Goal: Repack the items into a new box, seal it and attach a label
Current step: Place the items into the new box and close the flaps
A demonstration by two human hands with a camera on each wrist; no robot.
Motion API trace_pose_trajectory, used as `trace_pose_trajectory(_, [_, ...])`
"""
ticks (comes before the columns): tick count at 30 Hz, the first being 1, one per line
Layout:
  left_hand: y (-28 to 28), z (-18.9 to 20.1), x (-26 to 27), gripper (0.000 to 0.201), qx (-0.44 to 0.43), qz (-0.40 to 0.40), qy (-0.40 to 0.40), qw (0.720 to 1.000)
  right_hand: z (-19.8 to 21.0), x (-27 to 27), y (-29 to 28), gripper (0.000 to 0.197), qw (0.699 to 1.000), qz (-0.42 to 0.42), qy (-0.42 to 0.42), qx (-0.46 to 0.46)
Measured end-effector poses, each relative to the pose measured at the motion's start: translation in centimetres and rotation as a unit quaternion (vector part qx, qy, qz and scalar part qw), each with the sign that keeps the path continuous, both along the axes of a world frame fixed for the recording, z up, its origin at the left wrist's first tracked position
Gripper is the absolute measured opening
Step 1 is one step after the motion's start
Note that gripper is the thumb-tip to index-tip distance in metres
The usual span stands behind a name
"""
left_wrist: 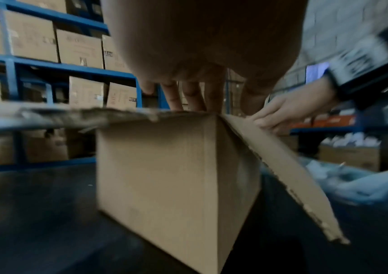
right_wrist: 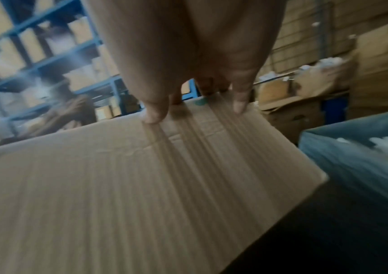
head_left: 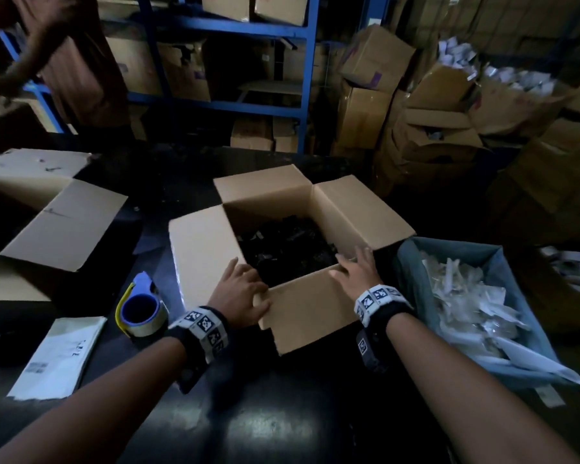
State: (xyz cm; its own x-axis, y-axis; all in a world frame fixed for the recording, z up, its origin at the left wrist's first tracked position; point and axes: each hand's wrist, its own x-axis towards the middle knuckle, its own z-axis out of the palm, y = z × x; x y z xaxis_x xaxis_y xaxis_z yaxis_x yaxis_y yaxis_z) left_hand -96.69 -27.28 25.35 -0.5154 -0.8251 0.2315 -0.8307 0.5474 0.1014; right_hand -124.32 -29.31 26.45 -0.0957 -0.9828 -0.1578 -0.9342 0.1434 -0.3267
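Note:
An open cardboard box stands on the dark table with all its flaps spread outward. Black items fill its bottom. My left hand is at the box's near left corner, fingers pointing straight down over the rim, thumb lying on the near flap. My right hand lies with spread fingers at the near right corner, its fingertips pressing on the near flap. Neither hand holds a loose item.
A tape dispenser lies left of the box, a white mailer beside it. Another open box sits at the far left. A blue-lined bin of plastic bags is on the right. A person in brown stands behind, by blue shelves.

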Motion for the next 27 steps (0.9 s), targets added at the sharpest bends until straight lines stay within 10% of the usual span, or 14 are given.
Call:
trace_pose_trajectory(9, [4.4,2.0,-4.8,0.059,0.133,-0.025,-0.019,0.991,1.6,-0.3,-1.4,0.060,0.995,-0.081,-0.055,0.006])
trace_pose_trajectory(14, [2.1,5.2,-4.0,0.045,0.288,0.014,0.190,0.939,0.8,1.5,-1.3,0.082,0.987,-0.102,-0.115,0.037])
trace_pose_trajectory(27, [-7.6,2.4,7.8,0.078,0.163,0.227,0.104,0.955,2.2,-1.2,-4.5,0.054,0.997,-0.060,-0.046,0.030])
